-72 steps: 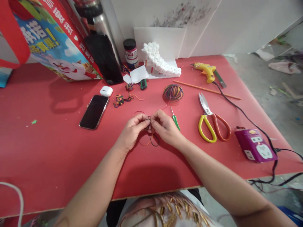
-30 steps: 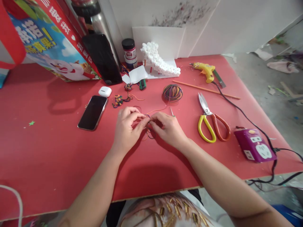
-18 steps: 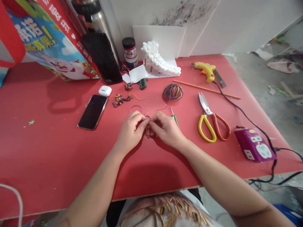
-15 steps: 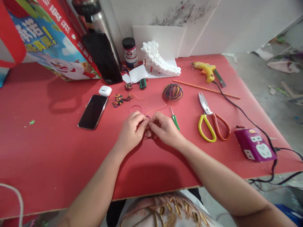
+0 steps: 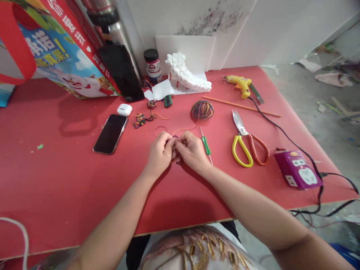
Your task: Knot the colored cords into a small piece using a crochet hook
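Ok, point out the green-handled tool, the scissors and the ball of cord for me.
Green-handled tool (image 5: 206,146): head view, on its green handle.
Scissors (image 5: 240,124): head view, on the metal blades.
Ball of cord (image 5: 202,110): head view, middle of the wound strands.

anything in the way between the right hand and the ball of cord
Nothing solid visibly stands between the right hand and the ball of cord; only a thin strand from the ball crosses the gap. The green-handled tool lies to the hand's right, outside that path.
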The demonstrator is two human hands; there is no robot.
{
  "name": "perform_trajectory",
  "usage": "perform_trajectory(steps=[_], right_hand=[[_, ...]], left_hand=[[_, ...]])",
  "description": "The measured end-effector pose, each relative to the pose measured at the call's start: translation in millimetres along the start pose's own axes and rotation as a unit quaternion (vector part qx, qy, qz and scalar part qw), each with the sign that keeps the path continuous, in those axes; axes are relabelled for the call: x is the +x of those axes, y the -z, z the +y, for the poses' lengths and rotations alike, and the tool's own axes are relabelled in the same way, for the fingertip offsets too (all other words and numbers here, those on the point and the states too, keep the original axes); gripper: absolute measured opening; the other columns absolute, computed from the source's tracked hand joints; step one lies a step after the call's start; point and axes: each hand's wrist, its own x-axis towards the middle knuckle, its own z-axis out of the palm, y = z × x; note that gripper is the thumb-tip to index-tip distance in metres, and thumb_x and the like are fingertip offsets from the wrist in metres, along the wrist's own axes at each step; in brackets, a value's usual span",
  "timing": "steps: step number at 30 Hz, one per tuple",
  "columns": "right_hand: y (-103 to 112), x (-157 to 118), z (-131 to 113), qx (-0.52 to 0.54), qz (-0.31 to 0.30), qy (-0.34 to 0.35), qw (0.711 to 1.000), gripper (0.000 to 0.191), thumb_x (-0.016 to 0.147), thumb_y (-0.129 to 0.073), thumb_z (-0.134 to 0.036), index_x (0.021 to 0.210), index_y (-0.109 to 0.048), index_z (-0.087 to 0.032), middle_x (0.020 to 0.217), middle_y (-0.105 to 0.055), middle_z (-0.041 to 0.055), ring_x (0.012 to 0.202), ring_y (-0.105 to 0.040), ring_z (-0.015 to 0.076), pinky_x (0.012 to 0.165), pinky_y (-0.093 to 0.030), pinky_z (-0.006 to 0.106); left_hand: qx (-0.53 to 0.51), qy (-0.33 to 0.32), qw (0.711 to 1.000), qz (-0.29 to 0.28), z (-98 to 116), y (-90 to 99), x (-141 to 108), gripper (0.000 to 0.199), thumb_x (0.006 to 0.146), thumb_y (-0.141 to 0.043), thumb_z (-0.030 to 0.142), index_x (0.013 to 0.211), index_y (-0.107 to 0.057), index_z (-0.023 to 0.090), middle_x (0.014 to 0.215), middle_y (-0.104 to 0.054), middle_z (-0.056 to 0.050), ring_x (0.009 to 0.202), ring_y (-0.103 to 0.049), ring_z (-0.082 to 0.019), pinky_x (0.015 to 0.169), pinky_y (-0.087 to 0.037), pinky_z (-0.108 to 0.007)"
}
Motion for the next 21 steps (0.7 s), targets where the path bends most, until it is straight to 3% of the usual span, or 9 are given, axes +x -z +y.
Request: perform_trajectory(steps=[7, 11, 14, 21], right_hand=[[-0.6, 1.9, 0.9, 0.009, 0.006, 0.001, 1.0, 0.018, 0.085, -0.062, -0.031, 0.081, -0.045, -0.026, 0.049, -0.064, -0.0073, 0.036, -0.059, 0.0122, 0.035, -0.046, 0.02], [6.5, 4.9, 0.5, -0.012, -0.042, 0.034, 0.998, 0.018, 0.087, -0.063, -0.035, 0.085, -0.048, -0.025, 0.05, -0.064, -0.0073, 0.038, -0.06, 0.0123, 0.037, -0.047, 0.02], [12.1, 6.3, 2.1, -0.067, -0.046, 0.08, 0.994, 0.014, 0.091, -0.061, -0.035, 0.087, -0.051, -0.025, 0.051, -0.061, -0.0078, 0.039, -0.059, 0.0123, 0.04, -0.045, 0.021], [16.3, 3.1, 3.2, -0.154, -0.031, 0.143, 0.977, 0.011, 0.095, -0.058, -0.028, 0.087, -0.052, -0.025, 0.059, -0.061, -0.0046, 0.05, -0.059, 0.0138, 0.05, -0.044, 0.025]], left_hand=[[-0.056, 0.026, 0.998, 0.015, -2.2, -3.7, -0.1, 0.029, 0.094, -0.069, 0.027, 0.069, -0.055, 0.021, 0.062, -0.054, 0.002, 0.061, -0.048, -0.014, 0.064, -0.037, -0.029], [-0.162, 0.076, 0.983, -0.05, -2.8, 0.7, 0.6, 0.032, 0.097, -0.064, 0.044, 0.075, -0.055, 0.023, 0.06, -0.055, 0.003, 0.055, -0.053, -0.015, 0.059, -0.043, -0.029], [-0.218, 0.095, 0.969, -0.071, 0.1, 5.2, 1.4, 0.031, 0.094, -0.066, 0.044, 0.076, -0.055, 0.022, 0.067, -0.057, 0.002, 0.061, -0.058, -0.016, 0.061, -0.048, -0.029], [-0.109, 0.057, 0.991, -0.058, 1.0, 8.4, 2.8, 0.018, 0.087, -0.062, 0.028, 0.071, -0.054, 0.022, 0.067, -0.052, 0.002, 0.064, -0.05, -0.015, 0.063, -0.042, -0.028]])
